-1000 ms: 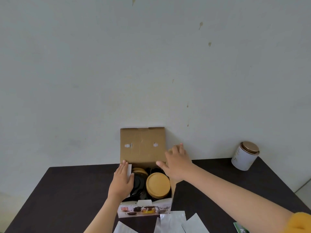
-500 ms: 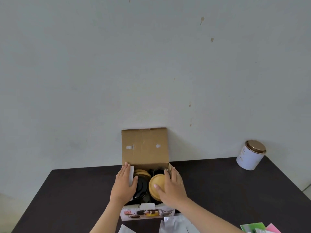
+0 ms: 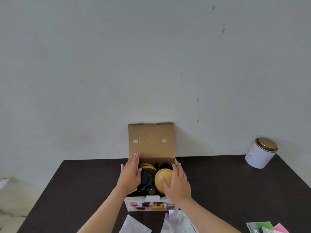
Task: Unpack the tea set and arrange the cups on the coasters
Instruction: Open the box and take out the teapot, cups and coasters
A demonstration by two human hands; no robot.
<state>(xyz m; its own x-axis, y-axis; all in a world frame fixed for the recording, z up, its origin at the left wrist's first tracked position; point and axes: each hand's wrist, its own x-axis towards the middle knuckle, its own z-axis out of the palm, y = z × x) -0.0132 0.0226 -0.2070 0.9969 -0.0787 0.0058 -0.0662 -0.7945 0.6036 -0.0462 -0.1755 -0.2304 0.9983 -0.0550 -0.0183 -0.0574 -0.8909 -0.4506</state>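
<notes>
- Two bare hands are at the open cardboard box [image 3: 151,143], which stands near the back edge of the dark table [image 3: 235,182] with its lid flap upright against the wall.
- Our left hand [image 3: 130,175] lies flat and open on the box's left side, fingers together, bracing it and closed on nothing.
- Our right hand [image 3: 176,180] curves over the bamboo lid [image 3: 160,179] at the box's right, fingers spread around its far rim and thumb on its top; whether the grip has tightened we cannot tell.
- We judge that the step in hand is drawing out the first piece. To do it well, we would keep the left hand pressing the box down, take the bamboo-topped piece around its body instead of by the lid alone, and lift straight up so nothing catches the cardboard wall.
- Inside the box, packed touching one another, we see dark glossy ware [image 3: 146,180] on the left, a second bamboo disc [image 3: 147,166] behind it, which may be a coaster stack, and a dark rounded cup-like piece [image 3: 165,164] at the back right. No cup or coaster is out on the table yet.
- Apart from the box, a white tin [image 3: 259,153] with a bronze lid stands at the far right, closed, its contents hidden.
- Silver foil pouches [image 3: 178,222] lie near the front edge, and coloured packets [image 3: 262,228] at the lower right.
</notes>
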